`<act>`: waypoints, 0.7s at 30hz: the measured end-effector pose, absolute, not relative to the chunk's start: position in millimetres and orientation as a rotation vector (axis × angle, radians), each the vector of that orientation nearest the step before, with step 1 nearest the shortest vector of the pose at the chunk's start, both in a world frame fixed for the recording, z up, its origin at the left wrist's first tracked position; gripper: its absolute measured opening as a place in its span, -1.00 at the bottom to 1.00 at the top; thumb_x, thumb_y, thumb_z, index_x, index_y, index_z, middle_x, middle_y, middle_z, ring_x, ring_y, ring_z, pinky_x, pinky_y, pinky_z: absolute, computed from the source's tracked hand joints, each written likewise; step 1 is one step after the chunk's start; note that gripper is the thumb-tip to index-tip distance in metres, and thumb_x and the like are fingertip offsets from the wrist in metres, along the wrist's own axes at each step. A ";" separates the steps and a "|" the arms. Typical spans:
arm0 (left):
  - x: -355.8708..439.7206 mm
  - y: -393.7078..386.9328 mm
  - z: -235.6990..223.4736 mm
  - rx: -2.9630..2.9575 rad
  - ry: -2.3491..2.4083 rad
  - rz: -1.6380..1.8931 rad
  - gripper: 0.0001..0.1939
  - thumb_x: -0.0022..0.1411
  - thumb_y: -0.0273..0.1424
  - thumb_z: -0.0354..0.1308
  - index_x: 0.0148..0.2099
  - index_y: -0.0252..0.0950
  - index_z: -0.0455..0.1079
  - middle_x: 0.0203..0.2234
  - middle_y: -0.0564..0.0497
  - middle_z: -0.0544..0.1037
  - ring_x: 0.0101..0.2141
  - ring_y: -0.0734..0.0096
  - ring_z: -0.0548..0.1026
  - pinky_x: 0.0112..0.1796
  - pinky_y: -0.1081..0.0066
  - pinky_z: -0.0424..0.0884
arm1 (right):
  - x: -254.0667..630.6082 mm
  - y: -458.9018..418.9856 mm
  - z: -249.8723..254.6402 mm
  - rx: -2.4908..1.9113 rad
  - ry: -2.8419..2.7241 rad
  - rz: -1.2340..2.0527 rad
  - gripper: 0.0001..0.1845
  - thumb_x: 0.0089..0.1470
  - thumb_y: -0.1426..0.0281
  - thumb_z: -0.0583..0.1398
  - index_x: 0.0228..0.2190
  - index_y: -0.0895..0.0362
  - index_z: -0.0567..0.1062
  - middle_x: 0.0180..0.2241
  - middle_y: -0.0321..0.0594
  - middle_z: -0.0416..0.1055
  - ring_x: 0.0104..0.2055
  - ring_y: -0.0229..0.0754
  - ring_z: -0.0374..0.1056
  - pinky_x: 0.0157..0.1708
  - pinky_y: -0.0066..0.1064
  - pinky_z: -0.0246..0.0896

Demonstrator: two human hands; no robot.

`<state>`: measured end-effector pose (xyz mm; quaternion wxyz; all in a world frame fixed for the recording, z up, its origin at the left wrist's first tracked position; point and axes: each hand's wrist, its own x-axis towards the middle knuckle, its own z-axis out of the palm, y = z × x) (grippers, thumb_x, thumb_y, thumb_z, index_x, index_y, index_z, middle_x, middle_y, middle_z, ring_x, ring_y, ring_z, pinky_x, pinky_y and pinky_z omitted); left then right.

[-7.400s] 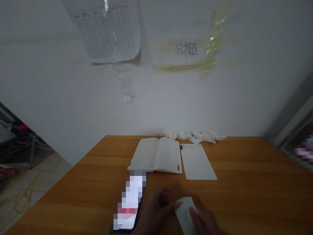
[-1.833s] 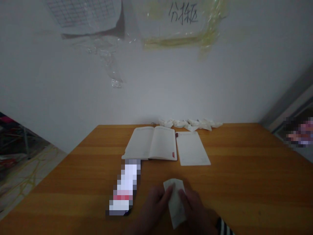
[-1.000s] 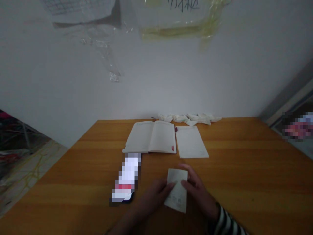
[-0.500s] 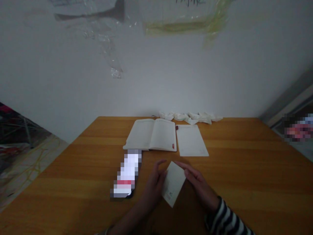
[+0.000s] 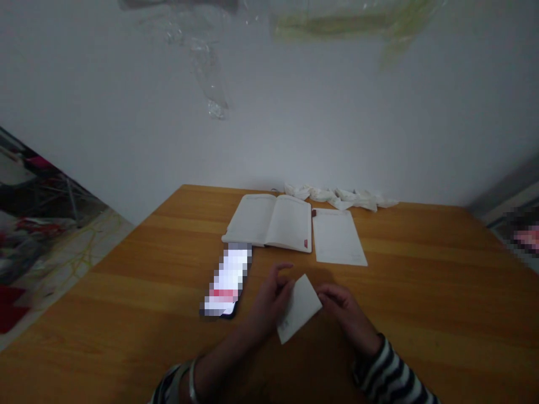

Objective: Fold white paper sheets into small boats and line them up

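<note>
- Left hand (image 5: 269,303): partly curled, thumb over paper's left edge, index finger lifted; has hold of it.
- Right hand (image 5: 347,317): fingertips pinched on right corner.
- Small white paper (image 5: 300,310): between both hands, tilted, above near side of counter (image 5: 429,297).
- Phone (image 5: 229,280): left of left hand.
- Open notebook (image 5: 290,223), loose sheet (image 5: 340,238): side by side, beyond hands.

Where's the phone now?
In the head view, the phone lies left of centre on the table, by the near edge of the notebook, left of the left hand.
</note>
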<state>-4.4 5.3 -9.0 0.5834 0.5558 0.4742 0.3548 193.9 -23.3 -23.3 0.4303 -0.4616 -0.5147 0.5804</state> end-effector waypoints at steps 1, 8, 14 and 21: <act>-4.4 4.8 -9.6 1.323 1.112 0.830 -0.62 0.31 -0.26 0.03 0.12 -0.28 0.16 -0.52 0.13 0.34 -0.52 0.43 0.33 -0.51 0.48 0.19 | 193.6 -23.1 -23.4 -1.163 -1.276 1.418 -0.59 0.11 0.04 0.22 -0.45 0.15 0.52 -0.47 -0.27 0.44 -0.38 -0.20 0.34 -0.32 -0.39 0.28; -5.9 3.8 -19.0 1.418 1.170 0.871 -0.70 0.37 -0.30 -0.07 0.09 -0.27 0.22 -0.51 0.12 0.31 -0.48 0.41 0.31 -0.45 0.44 0.19 | 193.9 -22.7 -21.7 -1.069 -1.201 1.545 -0.70 0.14 0.11 0.23 -0.31 0.11 0.44 -0.38 -0.32 0.38 -0.34 -0.23 0.31 -0.31 -0.44 0.20; -4.6 3.6 -11.6 1.419 1.173 0.889 -0.73 0.35 -0.33 -0.05 0.05 -0.28 0.25 -0.52 0.12 0.31 -0.49 0.41 0.30 -0.45 0.45 0.19 | 196.0 -22.6 -22.5 -1.016 -1.195 1.579 -0.75 0.18 0.18 0.21 -0.21 0.09 0.44 -0.28 -0.26 0.46 -0.24 -0.19 0.39 -0.21 -0.39 0.23; -6.3 3.7 -15.3 1.482 1.154 0.831 -0.76 0.35 -0.36 -0.05 0.02 -0.26 0.30 -0.50 0.09 0.39 -0.48 0.40 0.33 -0.43 0.44 0.21 | 197.9 -21.7 -26.6 -1.061 -1.343 1.507 -0.73 0.15 0.21 0.24 -0.15 0.06 0.53 -0.16 -0.16 0.51 -0.08 -0.09 0.41 -0.04 -0.27 0.25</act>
